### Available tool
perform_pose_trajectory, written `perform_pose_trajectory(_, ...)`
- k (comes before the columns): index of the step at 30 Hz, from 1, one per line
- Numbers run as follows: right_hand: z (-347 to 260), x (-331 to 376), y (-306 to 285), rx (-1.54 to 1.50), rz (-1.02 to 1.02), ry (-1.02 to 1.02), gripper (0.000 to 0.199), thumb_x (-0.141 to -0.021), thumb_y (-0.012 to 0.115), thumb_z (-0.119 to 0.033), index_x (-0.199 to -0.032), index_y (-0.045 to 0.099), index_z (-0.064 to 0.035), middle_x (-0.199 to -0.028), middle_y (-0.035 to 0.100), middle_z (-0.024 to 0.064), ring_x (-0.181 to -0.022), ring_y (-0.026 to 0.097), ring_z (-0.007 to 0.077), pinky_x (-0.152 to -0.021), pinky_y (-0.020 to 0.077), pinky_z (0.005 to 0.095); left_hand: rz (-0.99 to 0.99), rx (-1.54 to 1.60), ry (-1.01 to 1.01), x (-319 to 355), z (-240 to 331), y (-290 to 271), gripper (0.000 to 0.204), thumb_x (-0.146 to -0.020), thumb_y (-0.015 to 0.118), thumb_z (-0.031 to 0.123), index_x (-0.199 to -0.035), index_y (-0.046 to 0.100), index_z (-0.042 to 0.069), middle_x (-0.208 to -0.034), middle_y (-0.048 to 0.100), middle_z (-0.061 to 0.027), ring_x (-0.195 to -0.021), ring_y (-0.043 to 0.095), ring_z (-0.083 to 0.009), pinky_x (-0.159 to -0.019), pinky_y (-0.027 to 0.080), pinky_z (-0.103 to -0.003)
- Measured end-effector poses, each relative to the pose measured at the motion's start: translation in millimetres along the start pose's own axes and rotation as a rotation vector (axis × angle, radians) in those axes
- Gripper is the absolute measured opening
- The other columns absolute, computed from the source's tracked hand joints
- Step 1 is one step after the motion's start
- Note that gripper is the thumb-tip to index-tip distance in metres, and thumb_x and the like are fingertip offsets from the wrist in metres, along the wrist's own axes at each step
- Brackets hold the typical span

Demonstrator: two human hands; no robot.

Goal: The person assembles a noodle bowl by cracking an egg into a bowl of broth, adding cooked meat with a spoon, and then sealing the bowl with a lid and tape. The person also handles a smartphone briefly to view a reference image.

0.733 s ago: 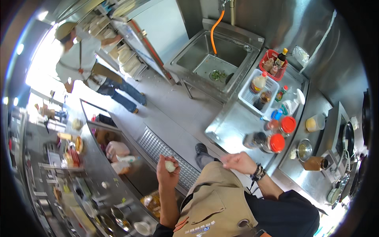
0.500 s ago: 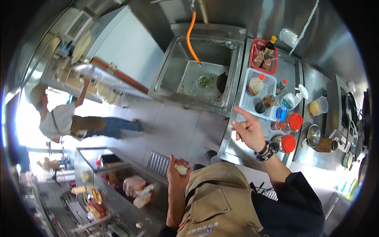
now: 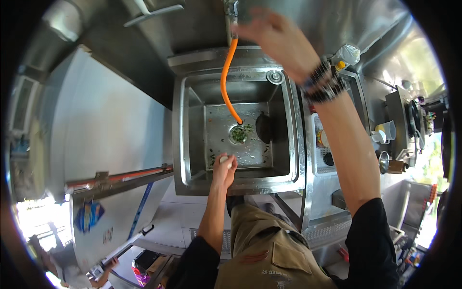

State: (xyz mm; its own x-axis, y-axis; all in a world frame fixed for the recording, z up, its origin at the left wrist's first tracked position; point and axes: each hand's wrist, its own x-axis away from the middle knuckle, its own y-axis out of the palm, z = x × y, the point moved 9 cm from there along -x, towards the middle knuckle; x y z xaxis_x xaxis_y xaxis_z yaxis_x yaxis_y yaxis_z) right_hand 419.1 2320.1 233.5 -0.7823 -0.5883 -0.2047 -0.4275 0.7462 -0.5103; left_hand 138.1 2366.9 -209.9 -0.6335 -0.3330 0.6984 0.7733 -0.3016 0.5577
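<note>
“While the left hand (image 3: 223,172) hangs over the near side of the sink (image 3: 179,144), what does it have?”

“A small, pale, rounded lump (image 3: 224,159). The fingers (image 3: 232,164) are curled round it, so only a bit of its whitish top shows.”

“And the right hand (image 3: 276,36)?”

“Up beside the tap (image 3: 232,8), blurred. I can't tell whether its fingers grip anything or even touch the metal.”

“What comes between the two?”

“An orange hose (image 3: 223,82). It hangs from the tap and bends down into the sink, with its end near the drain (image 3: 237,143). Green scraps (image 3: 238,134) cluster there, and more bits are strewn over the wet bottom. A dark oval thing (image 3: 263,127) is by the right wall of the sink.”

“Anything further right?”

“The right forearm crosses in front of the surface (image 3: 323,192) and hides part of it. Beside the arm, a white basket (image 3: 332,169) partly shows. Beyond the wrist there's a clear bag (image 3: 348,54).”

“And left?”

“A pale cabinet (image 3: 115,120), and a co-worker (image 3: 72,267) low in the corner.”
</note>
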Motion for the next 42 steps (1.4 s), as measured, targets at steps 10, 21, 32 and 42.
perform_pose_trajectory(10, 40.4, -133.6, 43.6, 0.177, 0.071, -0.172, 0.025, -0.09, 0.072, -0.025, -0.088, 0.069, 0.0002, -0.067, 0.064, 0.002, -0.063, 0.061, 0.0083, -0.056, 0.0487, 0.0266, -0.135, 0.178, -0.424, -239.3, -91.6, 31.7, 0.037, -0.104, 0.045, 0.044, -0.113, 0.055, 0.009, -0.104, 0.062, -0.0076, -0.085, 0.061, -0.021, -0.08, 0.049, -0.04)
perform_pose_trajectory(21, 58.5, -160.0, 16.6, 0.244, 0.054, -0.055, 0.04, -0.091, 0.072, -0.033, -0.065, 0.068, -0.0031, -0.056, 0.057, -0.0025, -0.052, 0.049, 0.0034, -0.047, 0.037, 0.0242, -0.188, -0.008, -0.639, -248.9, -103.8, 48.5, 0.026, -0.095, 0.064, 0.037, -0.094, 0.059, 0.012, -0.084, 0.059, -0.0015, -0.071, 0.059, -0.0151, -0.054, 0.049, -0.028)
perform_pose_trajectory(32, 51.3, -140.5, 33.6, 0.81, -0.108, -0.019, 0.047, -0.085, 0.066, -0.058, -0.114, 0.07, -0.0205, -0.111, 0.068, 0.0077, -0.1, 0.066, 0.025, -0.08, 0.0549, 0.038, -0.404, 0.128, -0.743, -272.4, -117.2, 30.3, 0.033, -0.092, 0.062, 0.041, -0.107, 0.065, 0.011, -0.075, 0.055, 0.0009, -0.06, 0.049, -0.0115, -0.053, 0.04, -0.027)
perform_pose_trajectory(42, 69.0, -126.9, 37.8, 0.685, 0.231, 0.022, 0.026, -0.074, 0.065, -0.039, -0.078, 0.073, -0.0157, -0.077, 0.07, 0.0046, -0.071, 0.068, 0.0246, -0.07, 0.0532, 0.0393, -0.317, -0.483, -0.634, -252.6, -101.3, 71.1, 0.02, -0.093, 0.06, 0.027, -0.094, 0.062, 0.006, -0.082, 0.062, -0.006, -0.071, 0.059, -0.0185, -0.06, 0.049, -0.027)
